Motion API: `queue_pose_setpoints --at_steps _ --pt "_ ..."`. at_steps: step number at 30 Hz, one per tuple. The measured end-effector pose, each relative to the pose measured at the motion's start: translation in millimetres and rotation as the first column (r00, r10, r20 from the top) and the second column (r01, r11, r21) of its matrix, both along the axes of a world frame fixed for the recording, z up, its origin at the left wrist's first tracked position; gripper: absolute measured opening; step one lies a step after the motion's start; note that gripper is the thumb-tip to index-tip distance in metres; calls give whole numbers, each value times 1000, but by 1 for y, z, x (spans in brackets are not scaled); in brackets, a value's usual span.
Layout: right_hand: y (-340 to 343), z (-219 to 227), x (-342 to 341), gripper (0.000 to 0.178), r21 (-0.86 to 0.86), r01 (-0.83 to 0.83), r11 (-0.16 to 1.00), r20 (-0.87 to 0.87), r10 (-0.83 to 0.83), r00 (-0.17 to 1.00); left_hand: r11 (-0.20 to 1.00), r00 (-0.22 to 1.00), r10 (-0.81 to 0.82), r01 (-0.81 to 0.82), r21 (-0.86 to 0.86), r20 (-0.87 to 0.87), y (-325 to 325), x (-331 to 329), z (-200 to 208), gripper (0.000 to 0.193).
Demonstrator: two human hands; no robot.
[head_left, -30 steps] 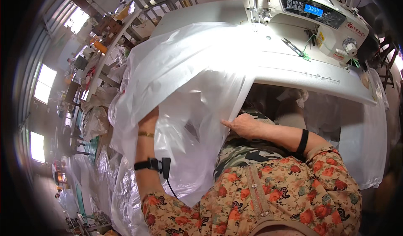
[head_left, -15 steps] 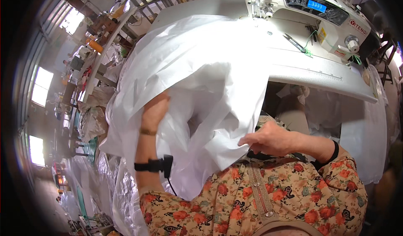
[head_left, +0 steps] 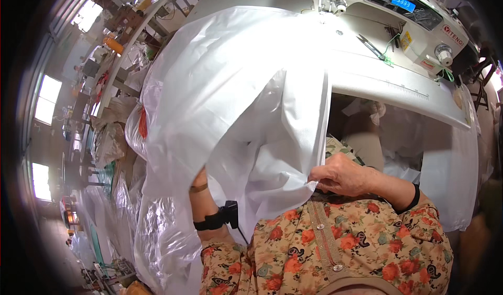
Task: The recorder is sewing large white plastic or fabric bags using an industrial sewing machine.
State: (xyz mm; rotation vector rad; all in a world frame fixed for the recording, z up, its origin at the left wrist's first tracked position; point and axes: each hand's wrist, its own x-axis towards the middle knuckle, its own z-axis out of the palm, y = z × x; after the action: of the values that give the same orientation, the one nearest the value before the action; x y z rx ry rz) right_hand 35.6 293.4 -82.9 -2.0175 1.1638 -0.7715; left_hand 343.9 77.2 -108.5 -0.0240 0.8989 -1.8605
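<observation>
A large sheet of white fabric [head_left: 209, 80] spreads over the sewing table and hangs down toward my lap in loose folds. My right hand [head_left: 343, 174] pinches the fabric's near right edge between thumb and fingers, close to my waist. On the left, my left hand [head_left: 200, 178] reaches beneath the fabric; only a bit of it by the wrist shows, and its fingers are hidden. Beyond the cloth stands a white sewing machine [head_left: 403, 22], its needle area [head_left: 330, 6] brightly lit above the far right part of the fabric.
Thread snips [head_left: 373, 47] with green thread lie on the table [head_left: 387, 77] right of the needle. Crinkled clear plastic [head_left: 162, 232] hangs at my left. Farther left is a cluttered bench [head_left: 118, 69]. White material [head_left: 450, 174] hangs below the table's right side.
My left hand has moved down, nearer to me, and gone under the fabric, whose left part now drapes over it. My right hand has shifted slightly right, still pinching the edge.
</observation>
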Motion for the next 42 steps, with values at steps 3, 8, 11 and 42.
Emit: queue_pose_setpoints --at_steps 3,8,11,42 --pt "-6 -1 13 12 -19 -15 1000 -8 15 1000 756 592 323 308 -577 739 16 -10 59 41" --pt "-7 4 9 12 -13 -7 1000 21 8 1000 54 -61 998 970 238 20 112 -99 57 15" --pt "-2 15 6 11 -23 -23 999 14 23 1000 186 -205 975 964 192 86 52 -117 -73 14" --pt "-10 -102 -22 25 187 4 982 92 -22 995 104 -46 991 848 520 -124 32 -129 -92 21"
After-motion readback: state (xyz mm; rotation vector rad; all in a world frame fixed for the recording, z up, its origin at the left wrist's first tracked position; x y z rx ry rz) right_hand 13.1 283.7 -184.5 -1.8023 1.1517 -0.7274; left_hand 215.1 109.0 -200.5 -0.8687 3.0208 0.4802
